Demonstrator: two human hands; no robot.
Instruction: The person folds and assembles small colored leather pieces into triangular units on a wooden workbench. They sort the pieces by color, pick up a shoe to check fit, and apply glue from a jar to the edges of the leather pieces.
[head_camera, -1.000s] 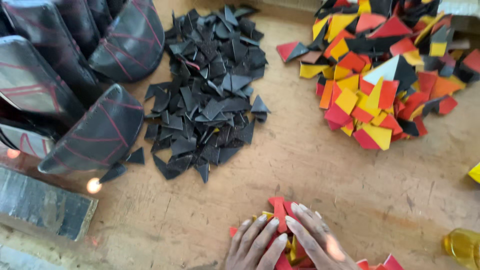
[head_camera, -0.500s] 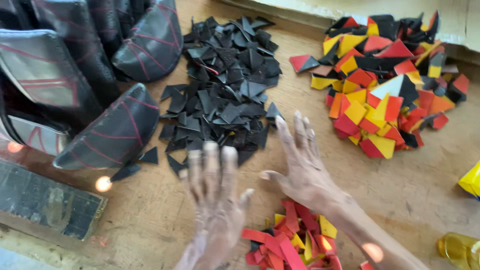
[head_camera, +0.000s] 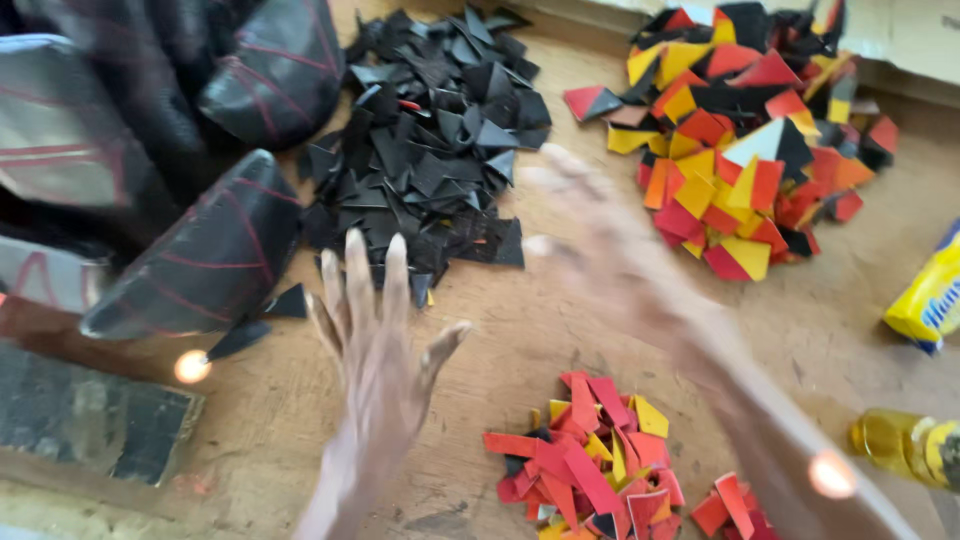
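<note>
Both empty, fingers spread: left hand (head_camera: 375, 345) over the table (head_camera: 830, 330) near the black pile (head_camera: 430, 160); right hand (head_camera: 610, 250), blurred, beside the mixed pile (head_camera: 740, 170). Red scraps (head_camera: 590, 460) at the near edge.

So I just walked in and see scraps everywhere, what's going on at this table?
A person's hands are stretched out empty over a wooden table. The left hand is spread near a pile of black triangular pieces; the right hand is blurred, between that pile and a mixed red, yellow and black heap. A smaller red and yellow pile lies below the hands.
</note>
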